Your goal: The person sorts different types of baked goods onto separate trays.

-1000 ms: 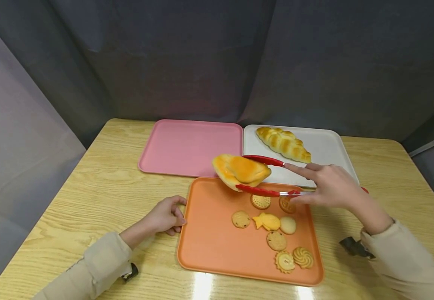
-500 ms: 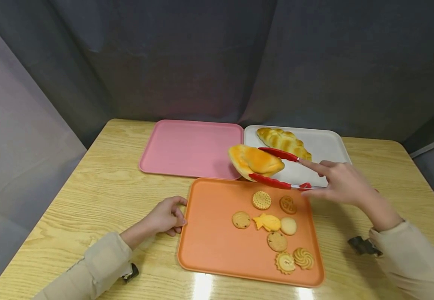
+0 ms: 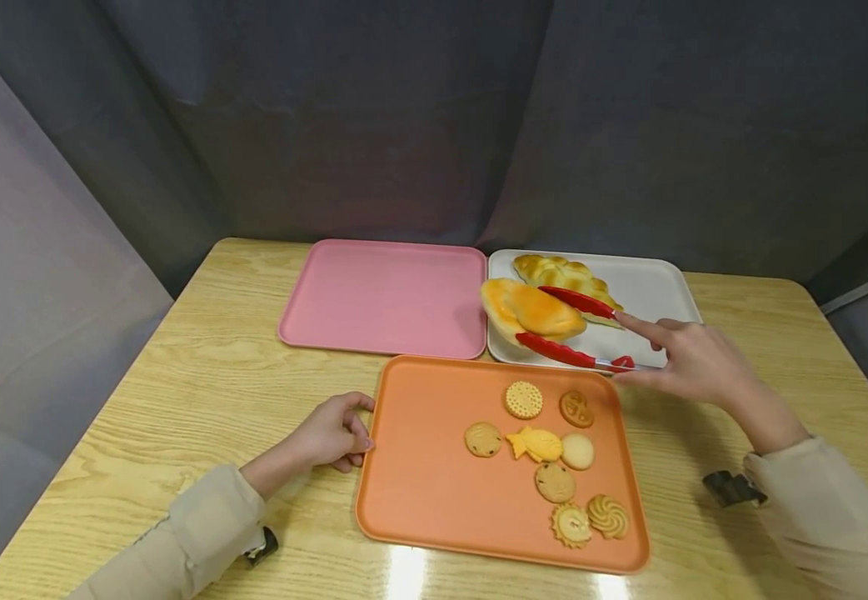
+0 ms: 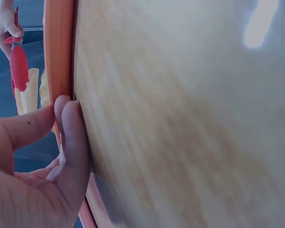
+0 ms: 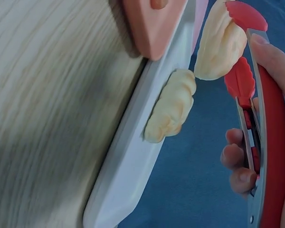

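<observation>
My right hand (image 3: 692,362) grips red-tipped metal tongs (image 5: 270,142), thumb on one arm and fingers curled round the other. Between the red tips is a golden oval bread roll (image 3: 531,312), held up over the left part of the white tray (image 3: 651,292). A braided loaf (image 5: 171,107) lies on that tray, partly hidden by the roll and tongs in the head view. My left hand (image 3: 332,433) pinches the left rim of the orange tray (image 3: 419,492); in the left wrist view its thumb and fingers (image 4: 71,142) meet at that rim.
Several cookies, among them a fish-shaped one (image 3: 537,444) and a pretzel-shaped one (image 3: 576,409), lie on the orange tray's right half. A pink tray (image 3: 389,296) stands at the back left, beside the white one. Dark curtain (image 3: 404,125) hangs behind the wooden table (image 3: 209,333).
The tongs and the bread roll have moved right and back, from above the orange and pink trays to above the white tray. My left hand has stayed at the orange rim.
</observation>
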A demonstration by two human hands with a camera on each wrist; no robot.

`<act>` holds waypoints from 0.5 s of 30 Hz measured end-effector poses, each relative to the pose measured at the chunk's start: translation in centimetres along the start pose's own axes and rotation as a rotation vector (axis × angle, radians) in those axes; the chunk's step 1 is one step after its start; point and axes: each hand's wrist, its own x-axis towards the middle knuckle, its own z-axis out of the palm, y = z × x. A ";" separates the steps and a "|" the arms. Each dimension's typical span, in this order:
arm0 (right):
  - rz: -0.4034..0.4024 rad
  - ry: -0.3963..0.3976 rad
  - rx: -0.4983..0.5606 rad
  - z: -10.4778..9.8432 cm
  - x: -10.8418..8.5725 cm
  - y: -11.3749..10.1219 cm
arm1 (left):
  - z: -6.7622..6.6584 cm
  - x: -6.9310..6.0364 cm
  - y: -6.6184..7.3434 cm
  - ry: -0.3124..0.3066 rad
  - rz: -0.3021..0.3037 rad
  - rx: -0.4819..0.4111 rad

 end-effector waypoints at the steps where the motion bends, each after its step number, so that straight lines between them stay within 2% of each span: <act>1: 0.010 -0.011 -0.006 0.1 0.0 0.1 | 0.0 0.0 0.0 0.000 -0.001 -0.001; 15: 0.111 -0.133 -0.023 0.9 -0.1 0.9 | 0.0 0.1 -0.2 0.006 0.001 0.004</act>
